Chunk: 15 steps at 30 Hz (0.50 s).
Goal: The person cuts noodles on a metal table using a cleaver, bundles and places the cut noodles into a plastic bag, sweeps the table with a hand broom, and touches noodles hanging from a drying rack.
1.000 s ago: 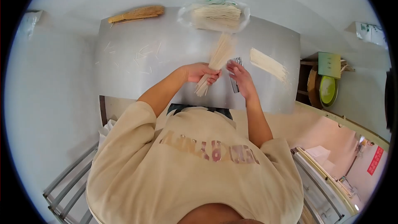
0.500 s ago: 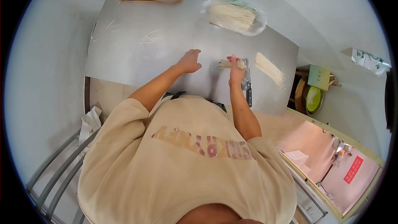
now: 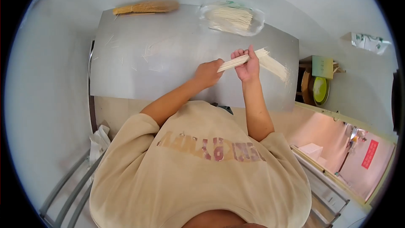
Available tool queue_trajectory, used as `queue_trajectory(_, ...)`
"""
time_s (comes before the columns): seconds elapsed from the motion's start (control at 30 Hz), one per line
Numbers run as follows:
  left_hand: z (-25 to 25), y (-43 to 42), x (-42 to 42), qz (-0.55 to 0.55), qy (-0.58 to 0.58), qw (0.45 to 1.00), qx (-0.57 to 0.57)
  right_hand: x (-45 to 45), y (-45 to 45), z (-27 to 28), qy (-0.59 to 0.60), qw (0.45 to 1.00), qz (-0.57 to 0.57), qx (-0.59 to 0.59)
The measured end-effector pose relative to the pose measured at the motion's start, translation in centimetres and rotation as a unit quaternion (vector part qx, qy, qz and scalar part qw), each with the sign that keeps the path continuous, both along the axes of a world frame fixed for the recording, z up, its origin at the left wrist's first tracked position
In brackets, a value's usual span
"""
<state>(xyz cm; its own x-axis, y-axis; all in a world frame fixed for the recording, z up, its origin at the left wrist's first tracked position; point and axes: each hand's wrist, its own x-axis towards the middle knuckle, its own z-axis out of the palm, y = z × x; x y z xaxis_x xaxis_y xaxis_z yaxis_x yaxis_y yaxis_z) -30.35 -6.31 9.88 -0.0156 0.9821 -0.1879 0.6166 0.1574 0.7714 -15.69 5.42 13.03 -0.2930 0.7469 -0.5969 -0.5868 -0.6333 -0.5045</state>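
A bundle of dried noodles (image 3: pixel 236 63), pale and straight, is held slantwise above the metal table (image 3: pixel 168 86). My left hand (image 3: pixel 207 74) is closed around its lower left end. With the palm turned up and fingers curled round it, my right hand (image 3: pixel 248 65) grips the bundle nearer its upper right end, which sticks out past the thumb. A loose pile of similar noodles (image 3: pixel 275 68) lies on the table just right of my right hand. The striped-blade knife seen earlier does not show now.
At the back edge, more noodles (image 3: pixel 234 19) lie in a clear plastic bag (image 3: pixel 258 26). A straw whisk broom (image 3: pixel 145 7) rests at the back left. Scattered noodle bits (image 3: pixel 149 51) lie on the left side. A green bowl (image 3: pixel 320 90) and a box (image 3: pixel 322 67) stand right of the table.
My left hand has moved right and closed on one end of the noodle bundle. My right hand has turned palm up, and the bundle now shows at full length. The view has shifted slightly.
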Motion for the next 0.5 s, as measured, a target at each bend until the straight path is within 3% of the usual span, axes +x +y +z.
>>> queue_trajectory(0.17, 1.2, -1.5, -0.3, 0.078, -0.027, 0.997, -0.008, 0.3, -0.6, -1.4, 0.073, 0.997, 0.029, -0.004)
queue_trajectory(0.23, 1.5, -1.8, -0.8, 0.141, -0.011, 0.989, -0.048, 0.0, -1.0, -1.9, 0.159, 0.983, 0.083, 0.028)
queue_trajectory(0.37, -3.7, -3.7, -2.5, 0.118, 0.067, 0.990, 0.032, -1.9, -3.0, -1.6, 0.126, 0.974, 0.155, 0.104)
queue_trajectory(0.4, -3.9, -4.5, -3.3, 0.147, -0.189, 0.955, -0.174, -1.7, -3.5, -3.3, 0.017, 0.972, 0.217, 0.091)
queue_trajectory(0.43, -4.2, -5.3, -4.2, 0.164, -0.425, 0.815, -0.358, -1.6, -4.0, -4.7, -0.090, 0.954, 0.276, 0.078)
queue_trajectory(0.47, -4.6, -6.3, -4.9, 0.170, -0.422, 0.815, -0.358, -1.1, -4.4, -5.9, -0.085, 0.953, 0.280, 0.077)
queue_trajectory(0.5, -5.3, -7.3, -5.2, 0.162, -0.552, 0.721, -0.387, -0.4, -4.7, -6.7, -0.124, 0.951, 0.281, 0.033)
